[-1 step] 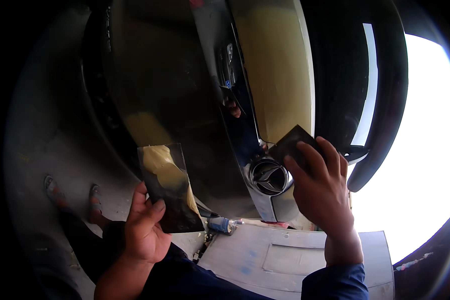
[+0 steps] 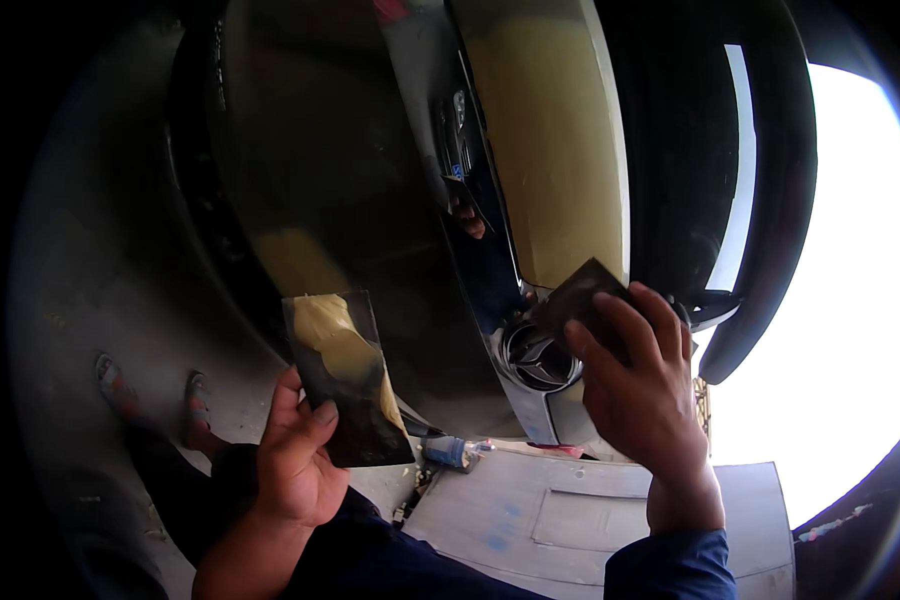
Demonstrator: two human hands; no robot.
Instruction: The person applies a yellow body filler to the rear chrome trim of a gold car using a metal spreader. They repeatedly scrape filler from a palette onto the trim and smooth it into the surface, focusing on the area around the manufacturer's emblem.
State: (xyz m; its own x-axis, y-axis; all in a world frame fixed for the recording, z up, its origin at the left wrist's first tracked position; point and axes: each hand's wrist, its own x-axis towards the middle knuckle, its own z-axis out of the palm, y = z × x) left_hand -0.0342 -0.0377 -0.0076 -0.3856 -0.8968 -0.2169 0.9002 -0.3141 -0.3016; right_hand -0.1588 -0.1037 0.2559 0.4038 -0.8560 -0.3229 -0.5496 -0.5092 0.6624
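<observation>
Left hand [image 2: 300, 465] has the board [image 2: 365, 425] pinched by its lower left edge, thumb flat on the face and a finger tucked along the side, so that grip's pretty snug. The board's dark and flat, held up at a tilt in front of the car [image 2: 330, 150], with a fat smear of yellowish putty [image 2: 325, 325] up top and more of the stuff along its right edge. Right hand [image 2: 642, 375] is clamped on the spreader [image 2: 578, 298], a thin dark slab, fingertips bunched on the side facing us; can't see what's going on behind it. It sits right by the badge [image 2: 540, 365], a round chrome thing, and overlaps its upper right rim from this angle, just below the wide yellowish band [image 2: 545, 130] on the car. Honestly can't tell if the spreader is touching the car. There's another yellowish patch [image 2: 295, 258] just above the board, kinda fuzzy at the edges. Down low there's a blue can [image 2: 445, 450] lying beside a big pale panel [image 2: 480, 500], plus sandals [image 2: 198, 395] on the floor [image 2: 80, 300] over to the left.
</observation>
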